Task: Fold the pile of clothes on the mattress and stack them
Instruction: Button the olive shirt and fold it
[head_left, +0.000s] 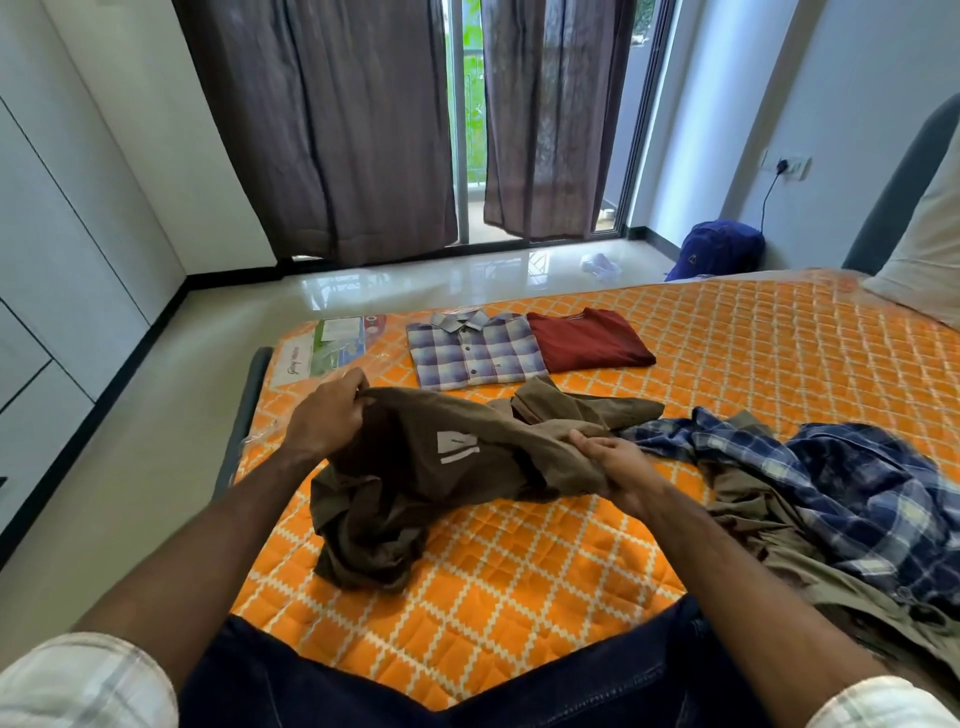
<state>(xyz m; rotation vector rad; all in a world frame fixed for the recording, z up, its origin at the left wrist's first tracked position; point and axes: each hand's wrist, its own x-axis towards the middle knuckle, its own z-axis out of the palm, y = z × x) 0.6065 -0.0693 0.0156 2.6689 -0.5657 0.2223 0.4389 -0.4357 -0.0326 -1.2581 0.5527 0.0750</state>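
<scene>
Orange quilted mattress (519, 597) with a white diamond pattern fills the lower part of the view, in a room with dark curtains (332, 130) drawn partly across a glass door. Both hands hold a crumpled brown shirt (415, 478) above the mattress's near middle: the left hand (327, 421) has its fingers curled round a bunched edge at the shirt's upper left, and the right hand (618, 462) pinches a fold of cloth at its right side. Between the hands the cloth sags, with a pale printed mark showing, and its lower end rests on the mattress. Just beside the right hand, toward the mattress's right edge, lies an unfolded pile: a blue plaid shirt (841, 493) over an olive garment (779, 551); the brown shirt's far end touches this pile. Beyond the hands, near the far edge, a folded purple checked shirt (472, 351) and a folded red shirt (587, 338) lie side by side, touching. A printed label under plastic (332, 348) sits at the far left corner. On the floor past the mattress rests a blue backpack (717, 249), and a white pillow (924, 249) leans at the right
</scene>
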